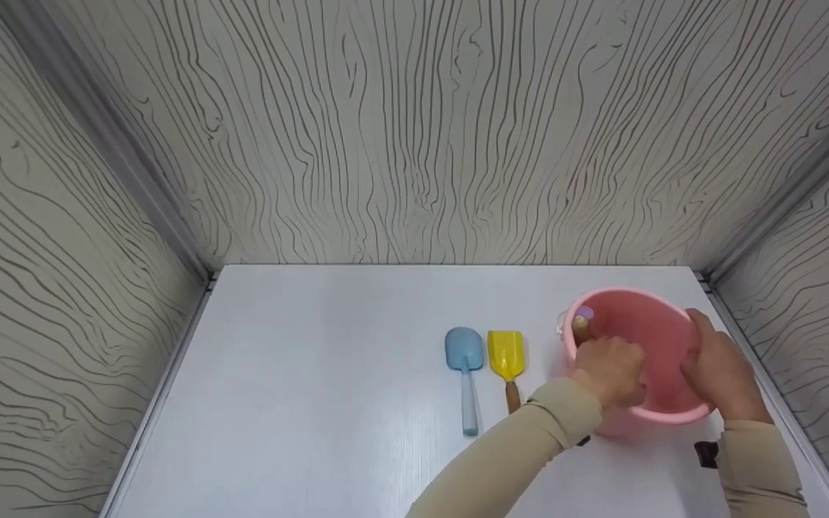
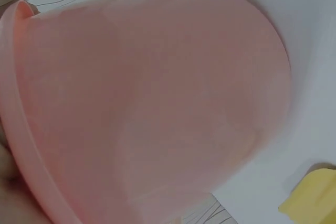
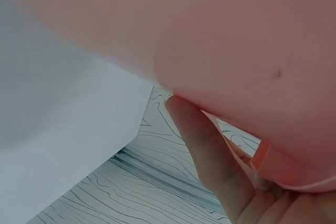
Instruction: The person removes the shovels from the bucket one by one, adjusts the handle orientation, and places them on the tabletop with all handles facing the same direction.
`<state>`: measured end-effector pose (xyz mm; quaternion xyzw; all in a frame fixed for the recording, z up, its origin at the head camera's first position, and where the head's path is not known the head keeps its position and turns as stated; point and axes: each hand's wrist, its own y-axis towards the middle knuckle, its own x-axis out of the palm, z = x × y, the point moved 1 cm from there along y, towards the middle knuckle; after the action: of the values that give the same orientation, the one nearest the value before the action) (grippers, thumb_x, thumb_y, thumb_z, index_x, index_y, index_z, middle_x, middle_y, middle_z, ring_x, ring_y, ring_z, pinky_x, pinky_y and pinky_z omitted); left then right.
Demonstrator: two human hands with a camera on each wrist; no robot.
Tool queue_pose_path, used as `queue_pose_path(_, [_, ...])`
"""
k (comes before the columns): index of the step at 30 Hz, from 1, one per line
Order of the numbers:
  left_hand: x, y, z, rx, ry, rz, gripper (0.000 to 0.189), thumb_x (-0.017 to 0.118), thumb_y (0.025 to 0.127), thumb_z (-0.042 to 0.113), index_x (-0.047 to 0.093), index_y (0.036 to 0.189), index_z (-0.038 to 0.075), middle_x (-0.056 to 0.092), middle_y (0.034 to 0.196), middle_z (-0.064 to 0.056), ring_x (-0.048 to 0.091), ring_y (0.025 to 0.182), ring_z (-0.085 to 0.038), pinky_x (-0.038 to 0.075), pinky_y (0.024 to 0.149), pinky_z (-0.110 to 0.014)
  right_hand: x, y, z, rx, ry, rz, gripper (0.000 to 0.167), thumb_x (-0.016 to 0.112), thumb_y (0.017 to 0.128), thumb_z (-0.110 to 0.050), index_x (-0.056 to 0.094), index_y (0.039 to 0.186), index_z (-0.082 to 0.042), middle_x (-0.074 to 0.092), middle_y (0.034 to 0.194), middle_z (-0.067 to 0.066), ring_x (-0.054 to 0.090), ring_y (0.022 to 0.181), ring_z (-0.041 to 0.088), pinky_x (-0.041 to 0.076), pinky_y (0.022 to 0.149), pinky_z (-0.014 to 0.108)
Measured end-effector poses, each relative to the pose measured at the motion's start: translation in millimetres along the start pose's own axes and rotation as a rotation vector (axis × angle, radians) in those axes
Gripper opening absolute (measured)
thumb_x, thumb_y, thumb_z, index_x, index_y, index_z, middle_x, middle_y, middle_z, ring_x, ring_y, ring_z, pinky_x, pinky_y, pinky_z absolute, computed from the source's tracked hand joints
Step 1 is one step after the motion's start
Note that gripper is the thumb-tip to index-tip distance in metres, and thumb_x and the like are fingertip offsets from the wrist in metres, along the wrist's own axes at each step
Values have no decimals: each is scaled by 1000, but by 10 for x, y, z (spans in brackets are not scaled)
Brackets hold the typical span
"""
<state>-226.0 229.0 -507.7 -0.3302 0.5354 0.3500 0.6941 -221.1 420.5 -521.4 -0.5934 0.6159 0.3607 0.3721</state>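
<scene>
A pink bucket (image 1: 663, 338) stands on the right of the table, tilted with its mouth towards me. My right hand (image 1: 727, 370) grips its right rim; in the right wrist view a finger (image 3: 205, 145) lies along the outer wall. Over the left rim, my left hand (image 1: 609, 370) reaches into the mouth with its fingers bent. Beside its knuckles a brown handle end (image 1: 581, 329) and a bit of purple (image 1: 585, 312) show inside the bucket. The left fingertips are hidden, so I cannot tell whether they hold anything.
A light blue toy shovel (image 1: 464, 349) and a yellow toy shovel (image 1: 506, 351) with a brown handle lie left of the bucket on the white table (image 1: 314, 381). Wood-patterned panels (image 1: 422, 129) enclose the back and sides; the right one is close to my right hand.
</scene>
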Motion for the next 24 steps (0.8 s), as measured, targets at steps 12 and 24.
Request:
queue_pose_path(12, [24,24,47,-64,126,-55,20,75,96,56,77,95,36,61,69,13,55,66,-7,48,63,-24,-14,5,-51,42,19,-39,69,49,94,6,27,159,5,63,102,34,64,70,28,50,56,37])
queue_pose_path(24, [141,139,123,-85,358,-157,29,59,100,69,74,112,47,72,93,19,60,90,-5,53,83,-26,26,-24,-53,20,32,-2,69,47,91,9,28,158,8,62,100,36,64,70,30,50,54,38])
